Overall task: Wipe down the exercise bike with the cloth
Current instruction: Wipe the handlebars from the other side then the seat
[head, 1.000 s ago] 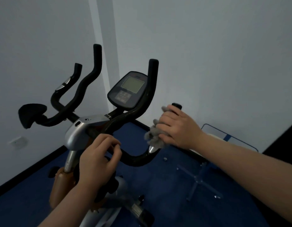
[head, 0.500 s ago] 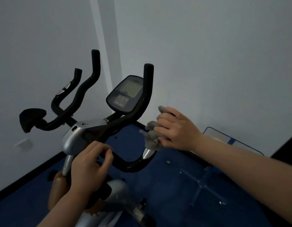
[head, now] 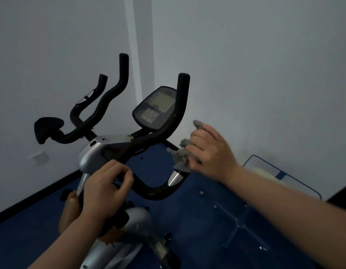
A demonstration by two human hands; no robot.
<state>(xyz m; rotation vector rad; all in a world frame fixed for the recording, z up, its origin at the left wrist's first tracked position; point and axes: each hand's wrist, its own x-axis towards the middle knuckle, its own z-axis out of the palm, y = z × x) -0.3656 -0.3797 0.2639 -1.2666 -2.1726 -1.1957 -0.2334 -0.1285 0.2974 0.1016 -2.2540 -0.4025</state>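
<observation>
The exercise bike (head: pixel 98 152) stands in front of me with black curved handlebars, a silver stem housing and a dark console (head: pixel 155 107) with a grey screen. My right hand (head: pixel 209 152) grips a fluffy grey cloth (head: pixel 180 158) wrapped round the short right handlebar grip, just above its silver sensor (head: pixel 175 178). The grip's end is hidden under cloth and fingers. My left hand (head: pixel 104 191) curls over the black bar just below the silver housing, fingers bent round it.
White walls meet in a corner right behind the bike. The floor (head: pixel 197 220) is dark blue. A clear low stand with a blue-edged panel (head: pixel 273 175) sits on the floor to the right. A wall socket (head: pixel 39 157) is low on the left.
My right hand has slid the cloth up the short right grip, covering its black end. The view has shifted slightly. My left hand has stayed on the bar.
</observation>
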